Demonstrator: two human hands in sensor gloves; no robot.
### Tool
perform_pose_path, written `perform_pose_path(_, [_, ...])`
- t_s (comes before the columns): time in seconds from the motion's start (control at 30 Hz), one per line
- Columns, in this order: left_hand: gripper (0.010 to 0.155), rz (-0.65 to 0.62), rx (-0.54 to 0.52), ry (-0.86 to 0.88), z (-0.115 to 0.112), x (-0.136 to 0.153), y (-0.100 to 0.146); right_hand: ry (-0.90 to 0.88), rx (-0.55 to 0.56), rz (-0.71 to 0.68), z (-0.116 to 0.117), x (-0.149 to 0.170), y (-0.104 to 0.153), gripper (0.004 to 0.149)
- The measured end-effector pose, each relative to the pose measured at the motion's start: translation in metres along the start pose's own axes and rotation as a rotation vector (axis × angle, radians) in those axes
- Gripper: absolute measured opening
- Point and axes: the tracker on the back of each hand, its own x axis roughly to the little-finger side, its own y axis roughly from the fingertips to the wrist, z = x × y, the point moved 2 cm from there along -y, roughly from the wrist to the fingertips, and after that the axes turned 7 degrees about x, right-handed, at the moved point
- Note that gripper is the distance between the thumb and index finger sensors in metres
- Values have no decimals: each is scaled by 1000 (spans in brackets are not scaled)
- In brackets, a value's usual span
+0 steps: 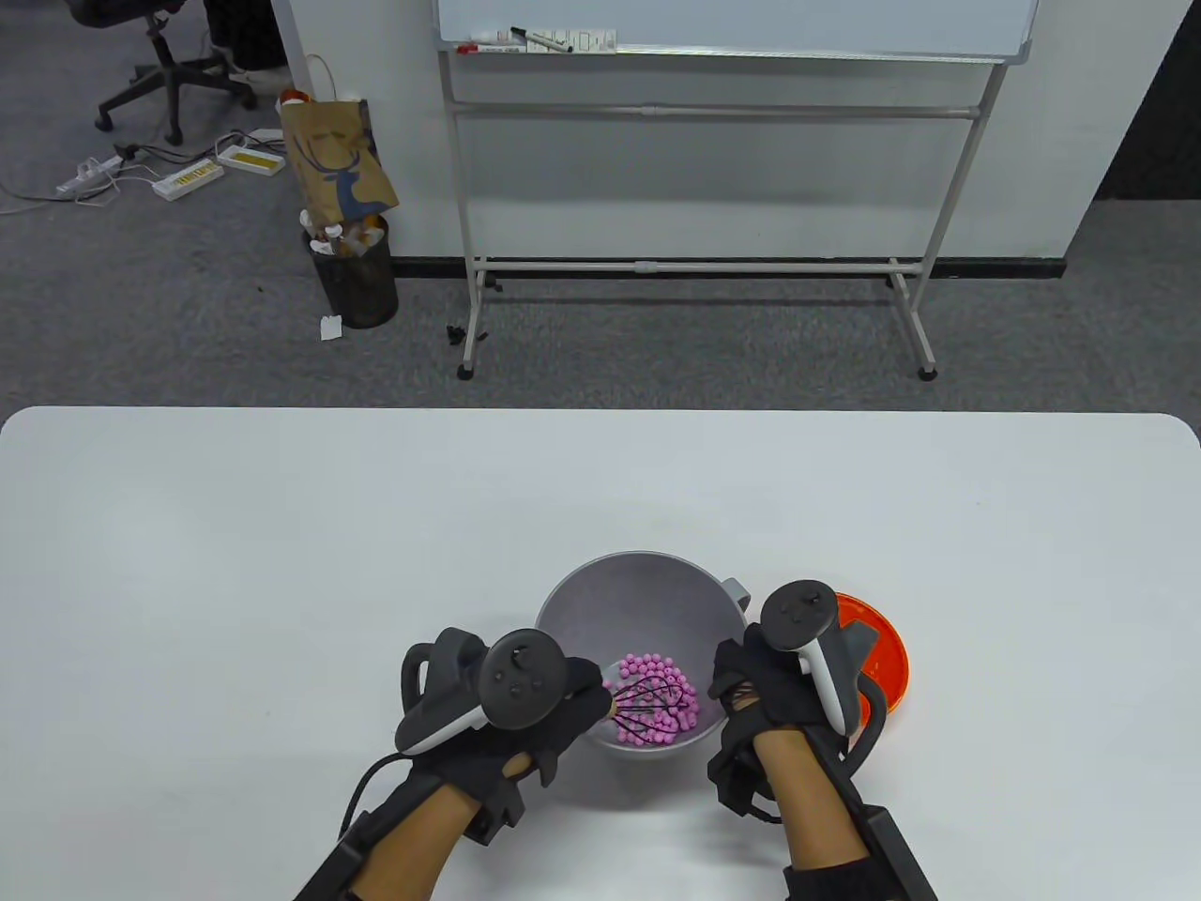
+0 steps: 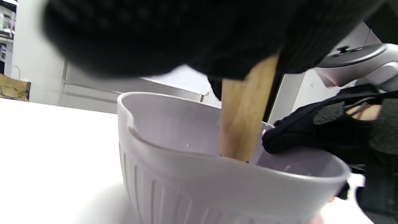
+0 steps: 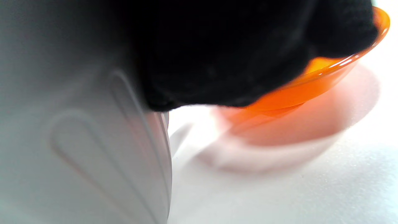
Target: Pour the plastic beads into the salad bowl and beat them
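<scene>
A grey salad bowl (image 1: 638,591) stands near the table's front edge, with pink plastic beads (image 1: 671,680) heaped in its bottom. My left hand (image 1: 554,718) grips the wooden handle (image 2: 244,109) of a whisk, whose black wires (image 1: 647,706) sit in the beads. My right hand (image 1: 751,685) holds the bowl's right rim (image 2: 311,175); the right wrist view shows the glove against the bowl's ribbed wall (image 3: 93,149). An orange dish (image 1: 887,657) lies just right of the bowl, partly behind my right hand.
The white table (image 1: 281,563) stretches wide to the left, right and behind the bowl. Past its far edge stand a whiteboard frame (image 1: 694,263) and a bin (image 1: 357,277) on the grey carpet.
</scene>
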Motion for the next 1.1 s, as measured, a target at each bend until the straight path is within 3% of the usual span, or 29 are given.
perform_pose_path(0.23, [47, 69, -99, -106, -8, 6, -4, -2, 0, -3, 0, 0, 0, 51])
perform_pose_path(0.43, [48, 113, -148, -187, 0, 10, -3, -4, -1, -5, 0, 0, 0, 51])
perform_pose_path(0.73, [43, 110, 11, -208, 16, 3, 3, -3, -2, -6, 0, 0, 0, 51])
perform_pose_path(0.93, [43, 4, 126, 3, 12, 5, 2, -4, -3, -4, 0, 0, 0, 51])
perform_pose_path(1.1, [43, 15, 40, -3, -2, 6, -5, -3, -2, -2, 0, 0, 0, 51])
